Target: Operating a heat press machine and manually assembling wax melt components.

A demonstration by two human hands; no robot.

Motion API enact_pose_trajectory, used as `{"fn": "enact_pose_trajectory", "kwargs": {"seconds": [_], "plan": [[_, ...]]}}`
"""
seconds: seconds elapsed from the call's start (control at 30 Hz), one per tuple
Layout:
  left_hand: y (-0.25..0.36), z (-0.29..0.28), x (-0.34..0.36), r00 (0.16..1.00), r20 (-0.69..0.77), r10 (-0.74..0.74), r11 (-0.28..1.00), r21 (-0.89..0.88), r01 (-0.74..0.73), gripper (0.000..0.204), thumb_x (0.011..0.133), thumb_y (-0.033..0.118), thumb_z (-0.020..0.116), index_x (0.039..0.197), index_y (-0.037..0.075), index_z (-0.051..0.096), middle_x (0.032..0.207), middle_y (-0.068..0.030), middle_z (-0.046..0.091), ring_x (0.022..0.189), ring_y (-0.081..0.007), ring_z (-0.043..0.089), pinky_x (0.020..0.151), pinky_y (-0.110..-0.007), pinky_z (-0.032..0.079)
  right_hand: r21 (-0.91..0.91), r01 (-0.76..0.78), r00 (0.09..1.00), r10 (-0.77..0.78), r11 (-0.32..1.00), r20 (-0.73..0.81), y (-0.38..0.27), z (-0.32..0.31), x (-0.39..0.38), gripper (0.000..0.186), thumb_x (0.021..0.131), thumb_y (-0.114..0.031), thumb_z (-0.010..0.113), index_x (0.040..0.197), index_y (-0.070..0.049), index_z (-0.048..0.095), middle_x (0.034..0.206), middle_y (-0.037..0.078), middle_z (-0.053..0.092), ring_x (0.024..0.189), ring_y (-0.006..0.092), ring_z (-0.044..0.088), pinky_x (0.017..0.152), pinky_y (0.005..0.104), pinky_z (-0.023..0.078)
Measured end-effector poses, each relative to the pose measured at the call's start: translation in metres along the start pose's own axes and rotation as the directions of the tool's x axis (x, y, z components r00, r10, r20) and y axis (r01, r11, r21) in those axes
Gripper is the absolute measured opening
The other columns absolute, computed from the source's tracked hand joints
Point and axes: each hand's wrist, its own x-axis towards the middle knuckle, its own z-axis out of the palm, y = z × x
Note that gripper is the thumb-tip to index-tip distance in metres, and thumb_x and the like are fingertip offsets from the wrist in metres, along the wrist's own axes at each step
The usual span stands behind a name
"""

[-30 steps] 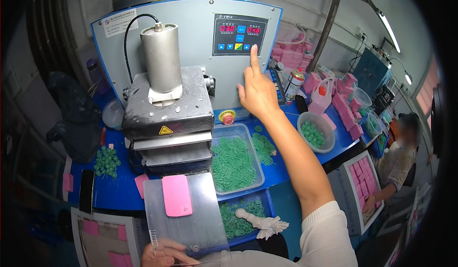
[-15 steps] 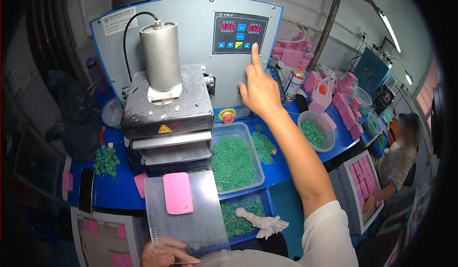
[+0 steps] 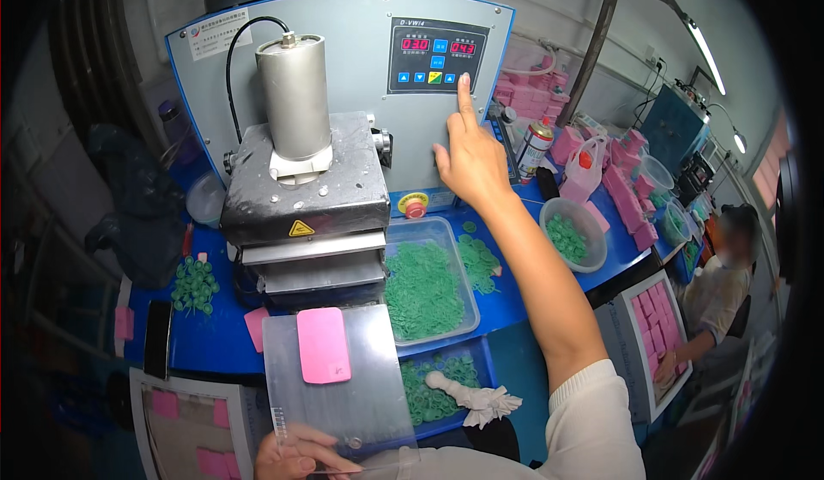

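Note:
My right hand point(image 3: 477, 158) reaches up to the control panel point(image 3: 433, 58) of a grey machine point(image 3: 360, 137). Its index fingertip presses the rightmost button, while the thumb stands away and the other fingers are curled; it holds nothing. At the bottom, my left hand point(image 3: 305, 454) grips the near edge of a smooth grey plate point(image 3: 373, 377), thumb and fingers at its corner. A pink rounded rectangular block point(image 3: 324, 347) lies on that plate. The plate's far end meets the machine's press head point(image 3: 305, 193), below its metal platens point(image 3: 322, 274).
Green rings fill a clear bin point(image 3: 472, 321) and a blue tray point(image 3: 489, 368), with a white cloth bundle point(image 3: 481, 398) on the tray. A red stop button point(image 3: 415, 211), spray can point(image 3: 534, 147) and round tub point(image 3: 549, 253) stand nearby. Another person point(image 3: 717, 283) sits at right.
The red digits on the panel's right display have changed under my pressing finger. The whole view has shifted slightly; both hands, the plate and the pink block keep their places.

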Motion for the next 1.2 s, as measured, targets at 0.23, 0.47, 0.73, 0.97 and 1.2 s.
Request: {"fn": "enact_pose_trajectory", "kwargs": {"seconds": [0.23,0.47,0.73,0.97,1.2], "plan": [[-0.0021,-0.0006,-0.0003,1.000,0.003,0.002,1.000,-0.021,-0.002,0.053,0.090,0.021,0.061,0.121,-0.015,0.039,0.097,-0.0339,0.065,0.078,-0.0327,0.069,0.068,-0.037,0.058,-0.009,0.001,1.000,0.000,1.000,0.017,0.0029,-0.0011,-0.0011,0.033,0.074,-0.014,0.073,0.090,0.001,0.048,0.153,0.027,0.018,0.075,0.0380,0.065,0.065,0.0432,0.054],[-0.0022,0.0008,-0.0013,1.000,-0.003,0.003,1.000,-0.020,-0.003,0.054,0.089,0.021,0.062,0.121,-0.015,0.039,0.096,-0.0335,0.065,0.077,-0.0324,0.069,0.068,-0.037,0.058,-0.003,-0.011,1.000,0.011,1.000,0.010,-0.0002,-0.0015,-0.0005,0.033,0.074,-0.015,0.073,0.090,0.000,0.048,0.153,0.026,0.018,0.076,0.0373,0.065,0.066,0.0428,0.054],[-0.0017,0.0002,-0.0017,1.000,-0.009,0.010,1.000,-0.017,-0.010,0.054,0.089,0.021,0.063,0.121,-0.015,0.039,0.096,-0.0343,0.065,0.077,-0.0326,0.069,0.067,-0.036,0.058,0.015,0.017,1.000,-0.017,1.000,-0.022,-0.0003,0.0006,-0.0013,0.033,0.074,-0.014,0.072,0.090,0.000,0.046,0.153,0.026,0.019,0.077,0.0379,0.065,0.066,0.0433,0.054],[-0.0003,-0.0002,-0.0013,1.000,-0.018,-0.017,1.000,-0.022,0.017,0.054,0.088,0.022,0.063,0.121,-0.014,0.040,0.096,-0.0335,0.065,0.077,-0.0319,0.069,0.067,-0.036,0.058,0.002,-0.015,1.000,0.015,1.000,-0.001,-0.0022,-0.0011,0.0004,0.033,0.075,-0.013,0.072,0.090,-0.001,0.046,0.152,0.027,0.020,0.078,0.0389,0.065,0.067,0.0441,0.054],[-0.0003,-0.0024,-0.0010,1.000,-0.007,-0.008,1.000,-0.020,0.008,0.054,0.089,0.021,0.062,0.122,-0.015,0.039,0.097,-0.0334,0.065,0.078,-0.0316,0.069,0.068,-0.036,0.058,0.040,0.003,1.000,-0.003,0.999,-0.007,-0.0014,-0.0022,0.0005,0.032,0.076,-0.013,0.071,0.093,-0.001,0.047,0.152,0.027,0.019,0.081,0.0399,0.065,0.069,0.0440,0.054]]}}
